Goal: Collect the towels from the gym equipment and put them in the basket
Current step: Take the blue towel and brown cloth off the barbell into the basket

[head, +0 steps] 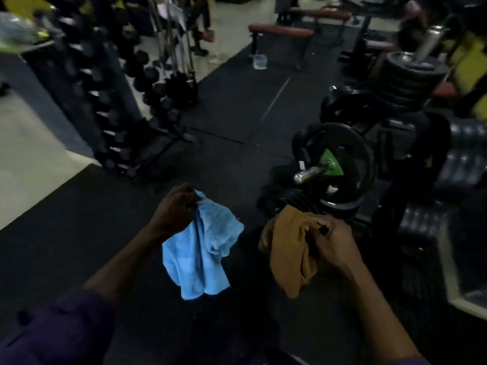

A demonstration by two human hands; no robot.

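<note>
A person in a gym holds 2 collected towels at lower center of the frame: the left hand point(177, 209) pinches a blue towel point(201, 248), the right hand point(330, 242) grips a brown towel point(286, 251). No basket is visible, so the drop-off apparently remains.
</note>
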